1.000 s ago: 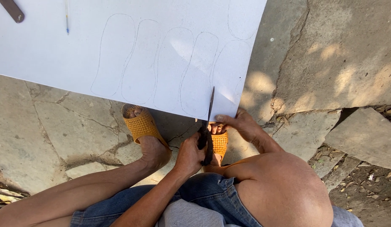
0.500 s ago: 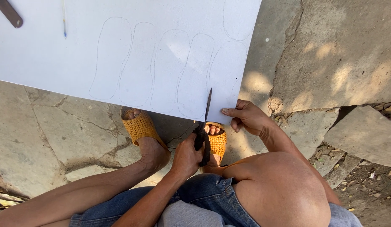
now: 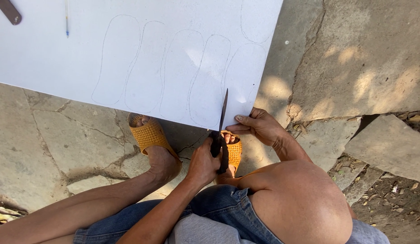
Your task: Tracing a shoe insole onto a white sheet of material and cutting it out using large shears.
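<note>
At the far left a dark flat tool (image 3: pixel 8 11) and a pen (image 3: pixel 66 19) lie on the big white sheet (image 3: pixel 56 58), which rests on the stone floor (image 3: pixel 47 140) with its near edge lifted over the feet; both lie loose on a sheet that slopes, so if it is jolted they could slide. Pencilled sole outlines (image 3: pixel 174 72) run across the sheet, and the nearest one sits just left of the blade, so a drifting cut could nick it. An orange woven sandal (image 3: pixel 149 133) pokes out under the near edge. The left hand (image 3: pixel 203 163) is clenched round the dark handle of the scissors (image 3: pixel 221 126), whose blade stands up through the sheet's near edge. The other sandalled foot (image 3: pixel 232 149) lies directly beneath that blade, so a slip downward could catch the toes. The right hand (image 3: pixel 259 126) pinches the sheet's edge just right of the cut, fingers close to the blade and at risk if it wanders. The unsupported sheet may sag or tear. To the right, a raised knee (image 3: pixel 300 203) crowds the arms, and cracked slabs (image 3: pixel 382 144) lie beyond.
</note>
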